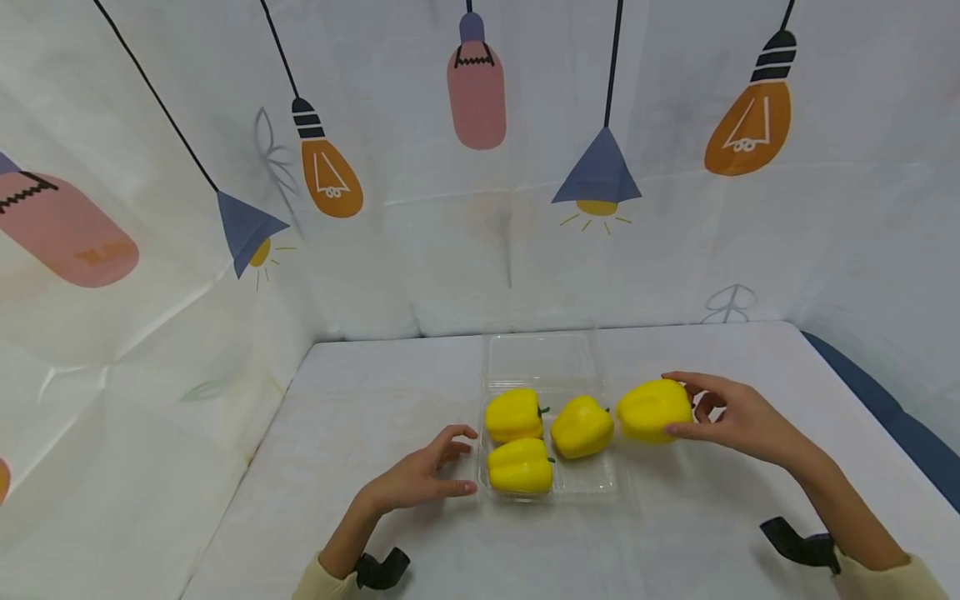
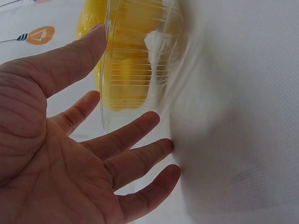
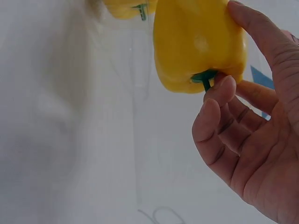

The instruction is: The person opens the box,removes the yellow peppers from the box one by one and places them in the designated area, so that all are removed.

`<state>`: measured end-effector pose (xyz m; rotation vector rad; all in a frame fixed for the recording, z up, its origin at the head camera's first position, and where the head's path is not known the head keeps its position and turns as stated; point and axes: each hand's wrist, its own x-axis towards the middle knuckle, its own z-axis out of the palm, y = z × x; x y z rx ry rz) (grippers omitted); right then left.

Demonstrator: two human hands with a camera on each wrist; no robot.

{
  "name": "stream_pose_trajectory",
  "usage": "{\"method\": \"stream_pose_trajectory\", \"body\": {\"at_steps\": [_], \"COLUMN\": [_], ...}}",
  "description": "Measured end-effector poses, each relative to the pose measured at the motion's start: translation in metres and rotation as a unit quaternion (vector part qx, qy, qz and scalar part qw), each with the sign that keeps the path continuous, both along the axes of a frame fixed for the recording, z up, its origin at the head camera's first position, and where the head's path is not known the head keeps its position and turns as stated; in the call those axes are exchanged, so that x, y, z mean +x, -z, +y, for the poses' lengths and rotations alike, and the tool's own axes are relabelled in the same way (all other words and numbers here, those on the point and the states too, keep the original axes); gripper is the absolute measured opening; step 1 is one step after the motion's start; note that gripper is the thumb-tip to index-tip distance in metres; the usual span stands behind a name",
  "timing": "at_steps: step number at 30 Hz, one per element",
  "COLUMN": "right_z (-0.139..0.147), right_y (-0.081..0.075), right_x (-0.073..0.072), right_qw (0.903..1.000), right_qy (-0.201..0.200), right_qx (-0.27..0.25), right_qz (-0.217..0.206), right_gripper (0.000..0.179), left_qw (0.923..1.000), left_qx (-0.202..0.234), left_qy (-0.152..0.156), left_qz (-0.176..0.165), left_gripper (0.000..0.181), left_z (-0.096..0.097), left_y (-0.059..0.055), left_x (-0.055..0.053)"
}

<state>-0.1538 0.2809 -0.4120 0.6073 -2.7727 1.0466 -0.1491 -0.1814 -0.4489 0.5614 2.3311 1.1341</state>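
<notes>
My right hand (image 1: 731, 417) grips a yellow bell pepper (image 1: 651, 412) by its stem end, just right of a clear plastic container (image 1: 592, 481). In the right wrist view its green stem (image 3: 205, 79) shows beside the curled fingers. Three more yellow peppers lie in the container: one at the back left (image 1: 514, 415), one at the front left (image 1: 520, 467) and one on the right side (image 1: 582, 427). My left hand (image 1: 422, 473) is at the container's left side, fingers spread and holding nothing. Its thumb lies along the rim (image 2: 108, 70) in the left wrist view.
The container's transparent lid (image 1: 542, 358) stands folded back behind the peppers. A white cloth covers the table (image 1: 360, 400). Behind it hangs a white sheet (image 1: 420, 267) printed with lamps and bulbs. A dark blue shape (image 1: 870, 387) shows beyond the table's right edge.
</notes>
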Motion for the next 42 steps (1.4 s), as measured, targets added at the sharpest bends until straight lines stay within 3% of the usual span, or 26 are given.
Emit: {"method": "stream_pose_trajectory", "body": {"at_steps": [19,36,42], "right_z": [0.017,0.020,0.017], "right_y": [0.020,0.037,0.035], "right_x": [-0.014,-0.020,-0.020], "right_qw": [0.9971,0.9935,0.9908], "right_qy": [0.053,0.061,0.071], "right_qx": [0.034,0.059,0.070], "right_qz": [-0.044,-0.075,-0.092], "right_gripper": [0.068,0.072,0.078], "left_qw": [1.0000,1.0000,1.0000], "left_qx": [0.000,0.001,0.003], "left_qy": [-0.001,-0.003,0.001], "left_qz": [-0.007,-0.009,-0.005], "left_gripper": [0.062,0.062,0.063], "left_z": [0.000,0.000,-0.001], "left_y": [-0.001,0.001,0.002], "left_x": [-0.001,0.000,0.000]}}
